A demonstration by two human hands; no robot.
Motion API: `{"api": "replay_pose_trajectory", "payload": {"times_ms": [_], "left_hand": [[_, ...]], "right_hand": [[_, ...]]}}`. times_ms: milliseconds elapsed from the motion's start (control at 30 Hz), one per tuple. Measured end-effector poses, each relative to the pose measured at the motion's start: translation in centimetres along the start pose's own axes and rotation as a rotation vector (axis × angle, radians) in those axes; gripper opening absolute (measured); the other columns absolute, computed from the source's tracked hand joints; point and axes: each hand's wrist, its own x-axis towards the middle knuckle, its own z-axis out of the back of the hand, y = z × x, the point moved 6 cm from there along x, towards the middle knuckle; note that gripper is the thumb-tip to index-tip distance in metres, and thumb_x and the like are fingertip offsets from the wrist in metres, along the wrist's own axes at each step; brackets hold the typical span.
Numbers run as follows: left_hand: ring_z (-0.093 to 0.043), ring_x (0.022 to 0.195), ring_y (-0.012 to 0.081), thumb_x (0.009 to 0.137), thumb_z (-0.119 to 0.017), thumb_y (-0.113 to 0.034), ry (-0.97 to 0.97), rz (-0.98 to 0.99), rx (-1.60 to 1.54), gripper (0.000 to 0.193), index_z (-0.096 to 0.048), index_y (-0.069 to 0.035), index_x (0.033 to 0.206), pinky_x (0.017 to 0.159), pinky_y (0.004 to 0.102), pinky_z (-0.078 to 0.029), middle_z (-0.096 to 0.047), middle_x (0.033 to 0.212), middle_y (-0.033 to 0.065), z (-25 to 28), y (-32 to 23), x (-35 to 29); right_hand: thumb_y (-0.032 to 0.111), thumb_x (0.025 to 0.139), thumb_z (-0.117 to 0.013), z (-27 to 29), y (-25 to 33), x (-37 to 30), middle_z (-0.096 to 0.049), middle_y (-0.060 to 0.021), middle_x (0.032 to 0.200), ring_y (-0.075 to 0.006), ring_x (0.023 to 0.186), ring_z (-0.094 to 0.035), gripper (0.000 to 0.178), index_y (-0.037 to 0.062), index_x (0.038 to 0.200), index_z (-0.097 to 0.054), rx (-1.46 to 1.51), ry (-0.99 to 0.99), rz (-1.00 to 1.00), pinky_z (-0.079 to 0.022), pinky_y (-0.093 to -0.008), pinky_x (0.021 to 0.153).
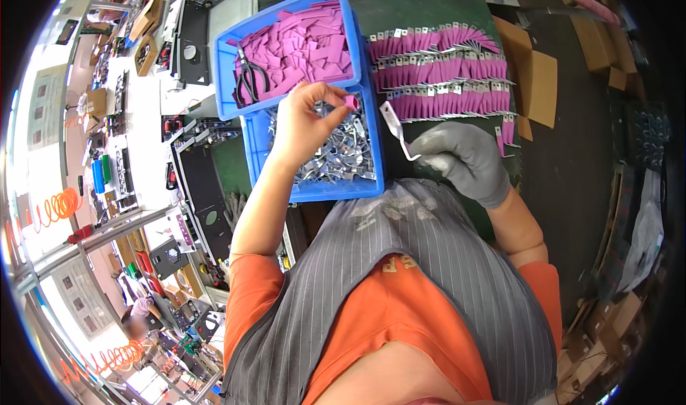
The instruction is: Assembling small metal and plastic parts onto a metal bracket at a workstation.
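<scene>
Grey pinstriped cloth makes up the apron, nearest of all, worn over an orange shirt; pale smudges mark its far part.

Just beyond it, on the right, the gloved right hand has its grip pinching the near, bent end of a metal bracket. The bracket tilts, its flat end with a hole pointing far and slightly left, clear of the near blue bin. That bin, to the left, holds a loose heap of metal brackets.

Over the bin's far part reaches the bare left hand; its grip, thumb against forefinger, pinches a short pink sleeve. Sleeve and held bracket are apart, with a small gap between them.

On the green tabletop, to the right, a few sleeved brackets lie at the near right. Beyond them run three rows of sleeved brackets, packed side by side, with bare metal ends showing past the pink. An open cardboard box stands right of the rows.

Farther, on the left, the far blue bin overlaps the near one's far edge. It is filled with pink sleeves, and dark-handled scissors lie at its left side.
</scene>
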Motion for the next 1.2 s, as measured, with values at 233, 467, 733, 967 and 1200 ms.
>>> {"api": "replay_pose_trajectory", "payload": {"times_ms": [233,467,733,967,1200], "left_hand": [[-0.06,0.084,0.02,0.069,-0.073,-0.005,0.043,-0.009,0.017,0.013,-0.061,-0.004,0.07,0.08,0.0322,-0.045,-0.07,0.089,0.0046,-1.3,-1.4,-1.1],[-0.06,0.082,0.0233,0.07,-0.073,-0.009,0.228,-0.196,0.031,0.017,-0.065,-0.009,0.085,0.074,0.0337,-0.049,-0.067,0.088,0.0035,-2.5,-2.1,-1.9],[-0.061,0.08,0.0249,0.073,-0.072,-0.014,0.41,-0.417,-0.089,0.019,-0.067,-0.009,0.091,0.073,0.0354,-0.05,-0.066,0.088,0.0048,-4.8,-3.3,-3.5],[-0.061,0.074,0.0227,0.072,-0.074,-0.013,0.419,-0.467,0.002,0.014,-0.065,-0.008,0.082,0.068,0.034,-0.05,-0.064,0.079,0.0041,-7.4,-4.3,-4.8],[-0.061,0.081,0.0252,0.075,-0.071,-0.011,0.281,-0.357,-0.002,0.026,-0.064,-0.01,0.1,0.07,0.0336,-0.051,-0.061,0.101,0.007,-8.9,-3.4,-5.8]], "right_hand": [[0.013,0.088,-0.055,-1.6,1.8,0.4,-0.064,-0.0103,0.087,-0.0271,0.077,-0.064,0.016,0.0046,0.099,-0.062,-0.268,0.16,0.24,-0.051,-0.0343,0.067],[0.012,0.088,-0.054,-1.0,-0.1,0.2,-0.064,-0.0079,0.086,-0.0193,0.075,-0.063,0.018,0.0022,0.101,-0.061,-0.022,0.332,0.091,-0.05,-0.0291,0.065],[0.018,0.091,-0.058,-0.8,-4.8,-0.6,-0.064,-0.0041,0.09,-0.0087,0.079,-0.06,0.027,-0.0001,0.111,-0.056,0.249,0.306,-0.327,-0.048,-0.0216,0.067],[0.025,0.085,-0.064,-0.9,-6.7,-2.0,-0.061,-0.0067,0.084,-0.0164,0.077,-0.059,0.026,0.0014,0.096,-0.062,-0.094,0.195,-0.181,-0.047,-0.029,0.071],[0.026,0.082,-0.063,3.3,-10.4,-9.8,-0.058,-0.0088,0.083,-0.0273,0.079,-0.058,0.019,0.0088,0.088,-0.064,-0.591,0.021,-0.258,-0.047,-0.0355,0.069]]}}
